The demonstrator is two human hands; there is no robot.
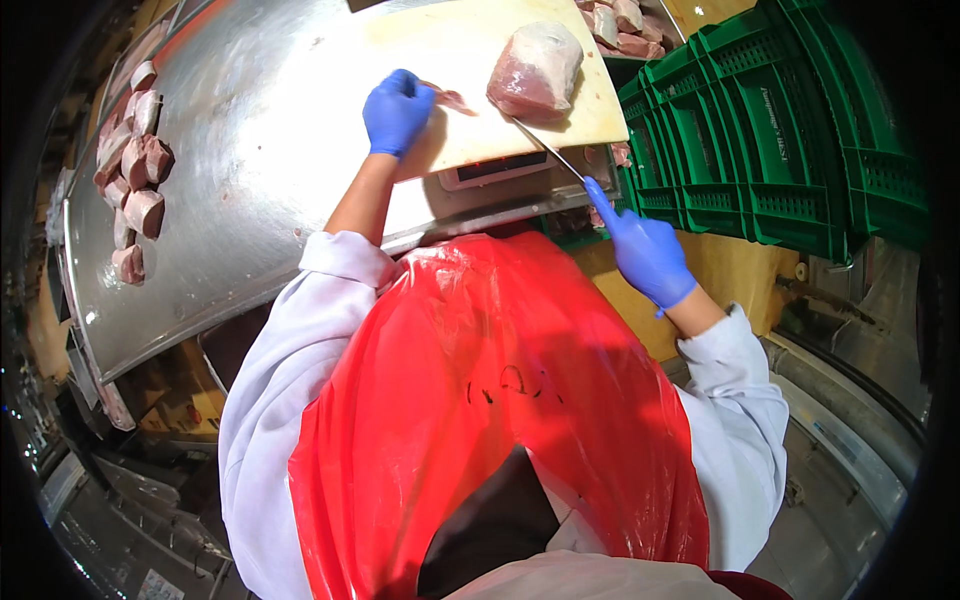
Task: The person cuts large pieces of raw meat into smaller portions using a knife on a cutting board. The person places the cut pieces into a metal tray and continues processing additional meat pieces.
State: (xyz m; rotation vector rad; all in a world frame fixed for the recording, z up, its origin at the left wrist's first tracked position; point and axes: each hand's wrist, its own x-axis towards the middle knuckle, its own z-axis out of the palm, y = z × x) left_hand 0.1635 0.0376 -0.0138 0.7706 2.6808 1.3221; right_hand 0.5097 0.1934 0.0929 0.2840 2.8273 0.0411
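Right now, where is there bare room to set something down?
On the steel table, between the cut meat pieces and the left hand. Crowded: the right end of the cutting board, with large meat piece and knife, green crates alongside.

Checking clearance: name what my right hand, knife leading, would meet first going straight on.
Most likely the large piece of meat on the cutting board: the knife in the right hand points at its near edge. Depth is unclear; the tip may touch it.

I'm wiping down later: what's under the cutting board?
Under the near edge of the cutting board, part of a pale box with a dark panel shows. The board covers the rest, so anything else beneath can't be seen.
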